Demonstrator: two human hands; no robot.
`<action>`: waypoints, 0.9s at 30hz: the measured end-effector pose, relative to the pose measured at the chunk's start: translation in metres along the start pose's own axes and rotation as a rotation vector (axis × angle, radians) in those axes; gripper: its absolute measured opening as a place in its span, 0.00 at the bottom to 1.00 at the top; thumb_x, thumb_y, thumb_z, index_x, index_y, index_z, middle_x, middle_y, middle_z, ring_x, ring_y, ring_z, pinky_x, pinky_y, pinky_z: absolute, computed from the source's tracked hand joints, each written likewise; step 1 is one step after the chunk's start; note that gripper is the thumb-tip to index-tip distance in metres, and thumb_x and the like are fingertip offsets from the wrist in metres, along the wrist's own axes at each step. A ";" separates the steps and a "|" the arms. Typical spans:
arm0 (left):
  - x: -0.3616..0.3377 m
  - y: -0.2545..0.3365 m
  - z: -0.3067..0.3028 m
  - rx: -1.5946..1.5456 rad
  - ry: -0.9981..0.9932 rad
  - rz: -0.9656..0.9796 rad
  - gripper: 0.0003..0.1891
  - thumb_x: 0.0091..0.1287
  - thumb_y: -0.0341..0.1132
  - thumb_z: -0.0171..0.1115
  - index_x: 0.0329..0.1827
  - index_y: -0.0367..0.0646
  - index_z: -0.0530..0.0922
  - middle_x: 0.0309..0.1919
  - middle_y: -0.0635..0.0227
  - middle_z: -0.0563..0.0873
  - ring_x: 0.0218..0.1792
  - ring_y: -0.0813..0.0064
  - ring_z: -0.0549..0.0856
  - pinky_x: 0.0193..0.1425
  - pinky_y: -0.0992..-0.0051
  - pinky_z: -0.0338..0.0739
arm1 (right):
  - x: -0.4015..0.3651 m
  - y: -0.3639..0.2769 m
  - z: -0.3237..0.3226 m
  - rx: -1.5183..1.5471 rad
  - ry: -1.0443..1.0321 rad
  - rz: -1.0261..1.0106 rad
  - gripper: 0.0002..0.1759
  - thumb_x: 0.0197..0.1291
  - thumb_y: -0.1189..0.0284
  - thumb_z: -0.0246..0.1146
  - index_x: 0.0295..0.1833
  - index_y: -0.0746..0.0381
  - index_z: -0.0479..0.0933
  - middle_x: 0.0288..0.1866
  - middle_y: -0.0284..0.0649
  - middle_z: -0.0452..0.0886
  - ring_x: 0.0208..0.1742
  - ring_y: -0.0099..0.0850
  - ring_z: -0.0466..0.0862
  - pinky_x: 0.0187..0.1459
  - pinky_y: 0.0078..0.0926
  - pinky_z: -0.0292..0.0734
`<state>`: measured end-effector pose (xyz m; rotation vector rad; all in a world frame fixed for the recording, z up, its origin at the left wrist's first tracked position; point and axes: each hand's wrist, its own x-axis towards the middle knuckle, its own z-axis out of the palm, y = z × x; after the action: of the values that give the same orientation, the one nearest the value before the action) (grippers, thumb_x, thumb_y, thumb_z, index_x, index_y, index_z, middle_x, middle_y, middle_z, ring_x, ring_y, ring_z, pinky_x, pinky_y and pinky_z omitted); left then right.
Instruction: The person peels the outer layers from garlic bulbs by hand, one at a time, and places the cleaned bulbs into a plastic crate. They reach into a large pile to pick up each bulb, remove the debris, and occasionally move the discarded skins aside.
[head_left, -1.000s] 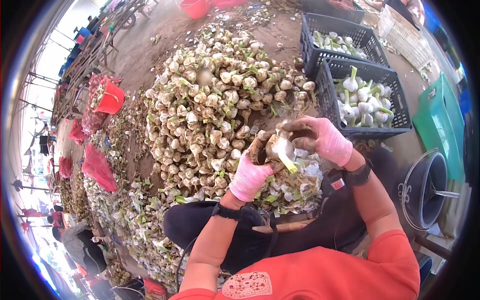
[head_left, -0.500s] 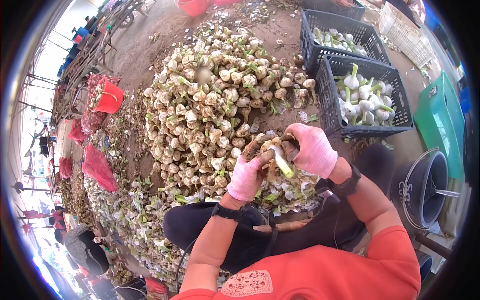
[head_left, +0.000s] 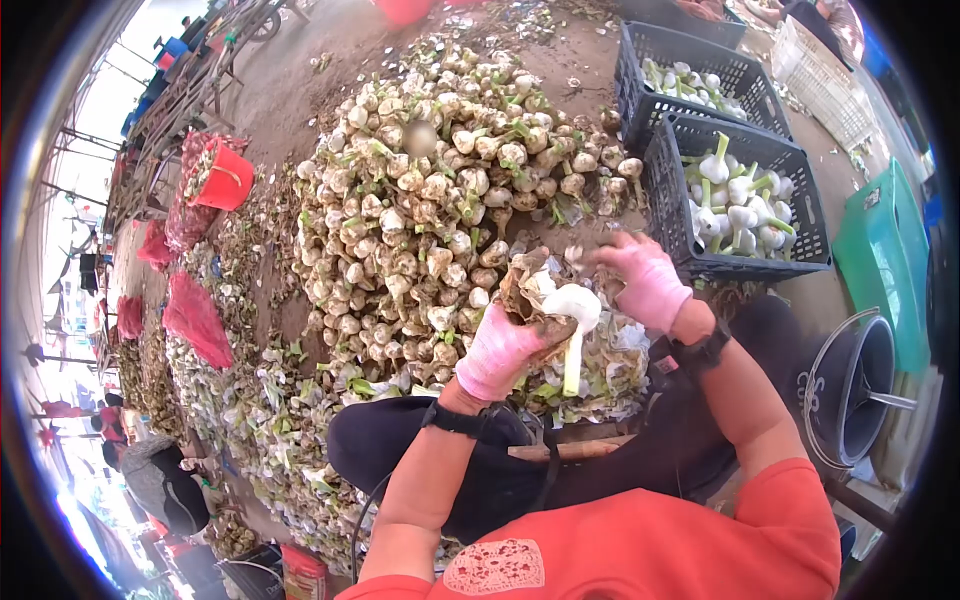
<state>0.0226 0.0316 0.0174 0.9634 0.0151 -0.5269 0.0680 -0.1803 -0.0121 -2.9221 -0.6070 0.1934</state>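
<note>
My left hand (head_left: 497, 350), in a pink glove, grips a garlic bulb (head_left: 570, 303) whose white peeled head faces up and whose green stalk hangs down. Brown outer skin still clings around the bulb on its left side. My right hand (head_left: 648, 283), also pink-gloved, is just right of the bulb, fingers pinched on a strip of loose skin pulled away from it. Both hands work above a heap of peelings (head_left: 600, 375) by my knees. A big pile of unpeeled garlic (head_left: 440, 200) lies just beyond.
Two black crates (head_left: 790, 255) with peeled white garlic stand at the right. A green crate (head_left: 885, 250) and a dark bucket (head_left: 850, 385) sit further right. A red bucket (head_left: 222, 185) and red mesh sacks (head_left: 195, 320) are at the left, with more husk waste.
The bulb's white head has come bare as skin was stripped off. My right hand has pulled away up and to the right; the stalk now hangs straight down.
</note>
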 end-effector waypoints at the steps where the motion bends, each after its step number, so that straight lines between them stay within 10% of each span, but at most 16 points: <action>1: 0.000 0.001 0.003 0.107 0.034 0.034 0.40 0.54 0.25 0.71 0.69 0.43 0.59 0.52 0.67 0.79 0.52 0.75 0.80 0.56 0.72 0.76 | 0.000 0.005 -0.004 0.348 0.013 0.003 0.25 0.48 0.77 0.63 0.56 0.56 0.77 0.55 0.43 0.77 0.57 0.42 0.77 0.60 0.36 0.71; 4: 0.007 -0.007 0.002 0.261 0.114 0.153 0.37 0.52 0.24 0.73 0.65 0.41 0.65 0.51 0.67 0.81 0.51 0.76 0.80 0.55 0.74 0.77 | -0.008 -0.003 -0.028 1.237 -0.208 0.159 0.27 0.55 0.68 0.67 0.60 0.63 0.72 0.64 0.43 0.71 0.63 0.36 0.73 0.61 0.34 0.71; 6: 0.014 -0.013 -0.003 0.325 0.105 0.264 0.31 0.52 0.25 0.73 0.61 0.39 0.69 0.48 0.67 0.82 0.50 0.75 0.81 0.56 0.74 0.77 | -0.009 -0.005 -0.018 1.671 -0.247 -0.225 0.36 0.60 0.63 0.65 0.68 0.66 0.61 0.64 0.43 0.70 0.62 0.29 0.72 0.59 0.28 0.72; 14: 0.022 -0.041 -0.021 0.351 0.347 0.337 0.18 0.61 0.23 0.63 0.55 0.33 0.73 0.50 0.61 0.81 0.50 0.75 0.80 0.57 0.78 0.75 | -0.013 -0.025 -0.016 1.590 -0.426 0.052 0.33 0.61 0.69 0.63 0.69 0.65 0.59 0.62 0.41 0.72 0.58 0.25 0.74 0.53 0.25 0.74; 16: 0.027 -0.050 -0.033 0.524 0.397 0.300 0.17 0.61 0.19 0.57 0.55 0.31 0.73 0.52 0.58 0.79 0.52 0.73 0.80 0.59 0.78 0.73 | -0.013 -0.019 -0.007 1.452 -0.336 -0.200 0.28 0.63 0.63 0.62 0.64 0.66 0.66 0.51 0.39 0.78 0.43 0.21 0.79 0.38 0.18 0.74; 20: 0.034 -0.067 -0.050 0.756 0.395 0.319 0.20 0.52 0.18 0.59 0.50 0.33 0.78 0.49 0.50 0.80 0.49 0.60 0.82 0.54 0.73 0.76 | -0.020 -0.010 -0.019 1.232 -0.148 -0.361 0.21 0.63 0.75 0.58 0.62 0.68 0.68 0.54 0.41 0.79 0.47 0.27 0.81 0.46 0.26 0.79; 23: 0.032 -0.070 -0.051 1.508 0.255 -0.014 0.19 0.54 0.24 0.61 0.51 0.42 0.78 0.47 0.55 0.79 0.46 0.56 0.81 0.50 0.70 0.78 | -0.014 0.000 -0.020 2.335 -0.459 0.202 0.17 0.66 0.73 0.52 0.57 0.69 0.70 0.49 0.44 0.80 0.38 0.26 0.82 0.38 0.22 0.80; 27: 0.023 -0.071 -0.044 1.673 -0.002 -0.299 0.29 0.52 0.30 0.64 0.62 0.45 0.71 0.53 0.51 0.76 0.52 0.53 0.79 0.56 0.65 0.75 | -0.001 0.042 0.003 2.940 0.009 0.172 0.14 0.68 0.73 0.51 0.53 0.71 0.72 0.37 0.37 0.77 0.33 0.24 0.77 0.38 0.21 0.79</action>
<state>0.0217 0.0242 -0.0692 2.6163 -0.3386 -0.7967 0.0829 -0.2181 -0.0221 -0.0661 0.2037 0.4215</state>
